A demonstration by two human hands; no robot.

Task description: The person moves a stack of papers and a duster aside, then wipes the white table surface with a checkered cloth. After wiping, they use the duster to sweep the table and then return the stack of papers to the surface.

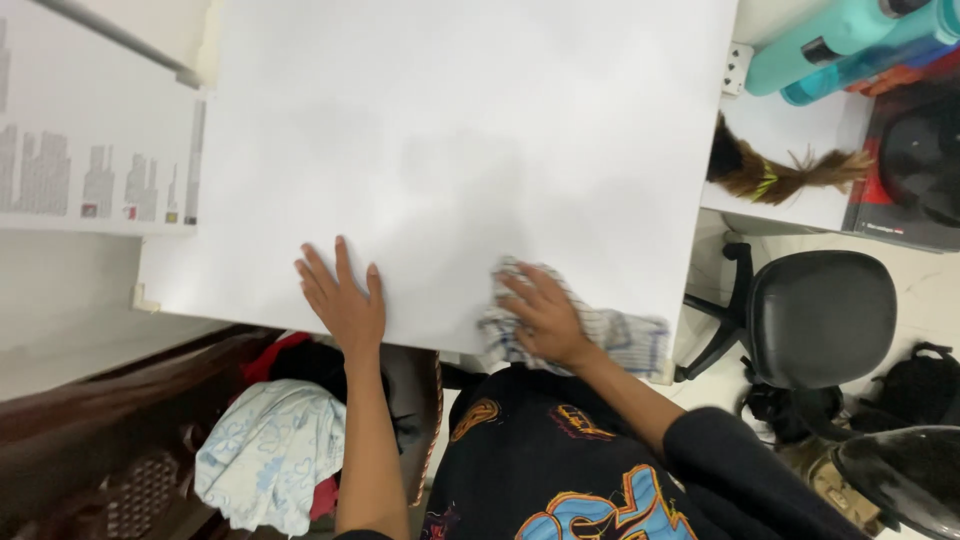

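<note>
A large white board (450,130) fills the middle of the view like a tabletop. My left hand (342,300) lies flat on its near edge with the fingers spread. My right hand (540,315) presses down on a checked white and blue cloth (620,335) at the board's near right corner. The cloth is bunched under the palm and trails off to the right. Below the board I see my black printed top.
A black office chair (815,315) stands at the right. Two teal bottles (850,40) and a brown hairpiece (780,175) lie on a white desk at the upper right. Clothes (265,450) sit piled on a dark wooden seat at the lower left. A black bag (920,385) rests on the floor.
</note>
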